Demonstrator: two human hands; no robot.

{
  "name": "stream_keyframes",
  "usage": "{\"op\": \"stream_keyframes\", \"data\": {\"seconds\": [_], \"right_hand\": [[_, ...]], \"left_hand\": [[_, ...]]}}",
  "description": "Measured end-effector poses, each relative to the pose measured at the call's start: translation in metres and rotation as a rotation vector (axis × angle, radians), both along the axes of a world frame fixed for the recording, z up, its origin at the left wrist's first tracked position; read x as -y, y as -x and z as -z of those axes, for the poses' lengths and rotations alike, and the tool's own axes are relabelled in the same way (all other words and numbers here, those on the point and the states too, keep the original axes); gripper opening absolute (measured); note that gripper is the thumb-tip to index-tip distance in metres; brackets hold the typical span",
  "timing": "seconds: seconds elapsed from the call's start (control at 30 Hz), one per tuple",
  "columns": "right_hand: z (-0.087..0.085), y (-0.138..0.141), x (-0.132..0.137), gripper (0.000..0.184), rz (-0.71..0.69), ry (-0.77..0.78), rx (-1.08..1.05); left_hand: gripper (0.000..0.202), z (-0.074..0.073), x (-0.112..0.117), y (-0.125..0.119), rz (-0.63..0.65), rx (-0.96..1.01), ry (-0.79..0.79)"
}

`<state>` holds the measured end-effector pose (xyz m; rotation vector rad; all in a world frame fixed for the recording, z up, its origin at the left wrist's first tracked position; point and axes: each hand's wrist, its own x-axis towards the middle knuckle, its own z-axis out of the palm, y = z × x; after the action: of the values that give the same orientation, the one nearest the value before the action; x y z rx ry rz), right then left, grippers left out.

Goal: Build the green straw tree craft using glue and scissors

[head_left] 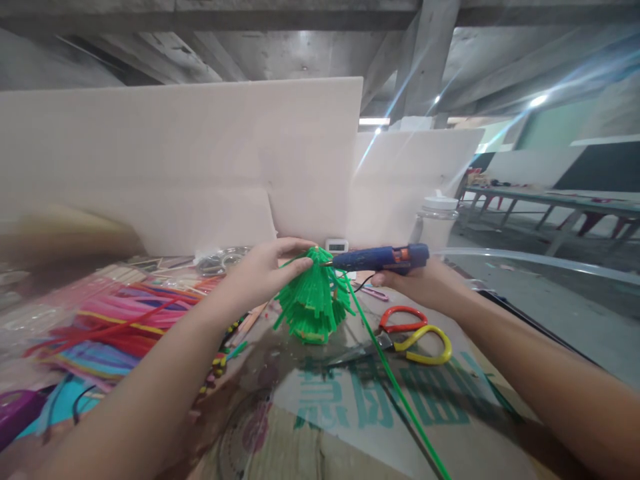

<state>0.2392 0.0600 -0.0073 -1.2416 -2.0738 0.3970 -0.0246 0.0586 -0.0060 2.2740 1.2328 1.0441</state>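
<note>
A small green fringed tree [315, 303] made of thin green strips stands on the cardboard-covered table [350, 427]. My left hand [265, 270] grips its top, fingers pinched round the tip. My right hand [425, 283] is closed round a blue hot glue gun [383, 258], whose nozzle points left and touches the tree's top. A long green strip [395, 390] runs from the tree down toward the front edge.
Scissors with a red and a yellow handle [413, 337] lie right of the tree. Piles of coloured strips [115, 327] cover the left side. White boards [200, 160] stand behind. A plastic jar [436, 223] and a small white device [337, 245] sit at the back.
</note>
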Motion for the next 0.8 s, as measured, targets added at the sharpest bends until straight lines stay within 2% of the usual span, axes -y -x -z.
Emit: {"op": "stream_keyframes", "data": {"seconds": [0.2,0.4,0.8], "right_hand": [[-0.0009,-0.0006,0.0003,0.028,-0.041,0.01,-0.022],[0.0026,-0.0035,-0.0019,0.034,0.058,0.012,-0.076],[0.0014,-0.0015,0.0003,0.028,0.035,-0.004,-0.126]], "left_hand": [[0.037,0.0009,-0.0013,0.0008,-0.01,0.002,-0.013],[0.039,0.0,-0.0003,0.0007,-0.014,-0.017,-0.007],[0.036,-0.0034,0.0029,-0.0019,0.002,-0.037,-0.032]]}}
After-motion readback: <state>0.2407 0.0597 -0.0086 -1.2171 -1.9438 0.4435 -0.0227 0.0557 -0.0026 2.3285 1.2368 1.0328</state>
